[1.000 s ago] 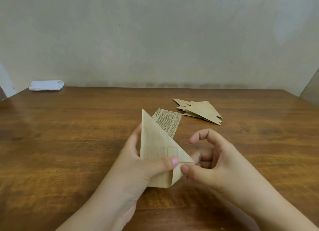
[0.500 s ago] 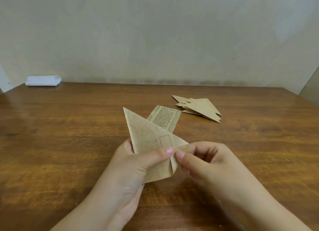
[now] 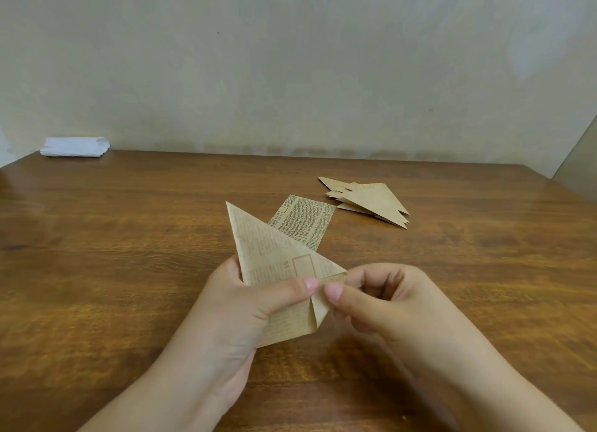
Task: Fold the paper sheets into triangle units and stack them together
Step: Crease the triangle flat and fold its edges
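A tan newsprint sheet folded into a triangle (image 3: 268, 257) is held above the wooden table (image 3: 129, 238), its long point aimed up and left. My left hand (image 3: 239, 315) grips its lower part, thumb pressed on the front face. My right hand (image 3: 384, 305) pinches the triangle's right corner between thumb and curled fingers. Behind it a flat printed sheet (image 3: 303, 220) lies on the table. A stack of folded triangle units (image 3: 371, 200) rests further back to the right.
A folded white cloth (image 3: 75, 146) lies at the table's far left corner against the wall. The table's right edge (image 3: 568, 189) runs close to the stack of units.
My right hand has closed from spread fingers onto the triangle's right corner. The triangle has tilted, its tip swinging to the left.
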Motion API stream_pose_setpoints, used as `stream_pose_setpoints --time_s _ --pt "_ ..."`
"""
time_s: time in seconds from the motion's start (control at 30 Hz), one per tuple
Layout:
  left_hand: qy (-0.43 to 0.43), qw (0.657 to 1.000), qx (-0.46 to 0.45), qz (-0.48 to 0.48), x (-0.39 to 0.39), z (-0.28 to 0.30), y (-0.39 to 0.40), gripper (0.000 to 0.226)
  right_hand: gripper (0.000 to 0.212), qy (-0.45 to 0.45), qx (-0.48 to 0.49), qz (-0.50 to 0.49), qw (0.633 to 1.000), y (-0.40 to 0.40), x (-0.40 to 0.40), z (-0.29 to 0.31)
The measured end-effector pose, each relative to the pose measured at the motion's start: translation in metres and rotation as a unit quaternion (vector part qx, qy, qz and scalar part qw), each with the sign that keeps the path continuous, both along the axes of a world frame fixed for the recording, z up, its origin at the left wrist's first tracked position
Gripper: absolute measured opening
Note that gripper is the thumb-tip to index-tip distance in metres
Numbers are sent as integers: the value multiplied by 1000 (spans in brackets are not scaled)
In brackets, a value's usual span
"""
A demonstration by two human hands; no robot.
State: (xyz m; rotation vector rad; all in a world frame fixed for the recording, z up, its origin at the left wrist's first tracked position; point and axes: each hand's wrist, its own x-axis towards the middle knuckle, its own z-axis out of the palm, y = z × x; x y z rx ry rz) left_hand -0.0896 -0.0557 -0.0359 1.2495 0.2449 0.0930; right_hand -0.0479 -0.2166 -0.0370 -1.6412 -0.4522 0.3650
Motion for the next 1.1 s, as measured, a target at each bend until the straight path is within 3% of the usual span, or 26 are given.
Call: stream_pose_setpoints --time_s 0.27,0.4,0.6,0.77,0.97,1.1 --pt "1 1000 0 -26 -1 1 2 43 26 -1 28 -19 999 -5 5 1" --pt "-1 999 26 -23 -2 1 1 53 28 -37 5 -41 998 -5 4 2" --pt "-5 998 55 -10 0 0 0 47 18 -77 -37 -84 993 -3 2 1" --pt "-13 1000 24 10 0 0 0 52 38 -53 -63 -29 996 -5 2 -1" --pt "-21 1000 1 -10 2 -2 2 36 32 -50 -36 -22 998 -5 3 -2" --pt "-21 1000 1 -16 2 -2 2 40 32 -52 -29 -20 998 -4 2 -1"
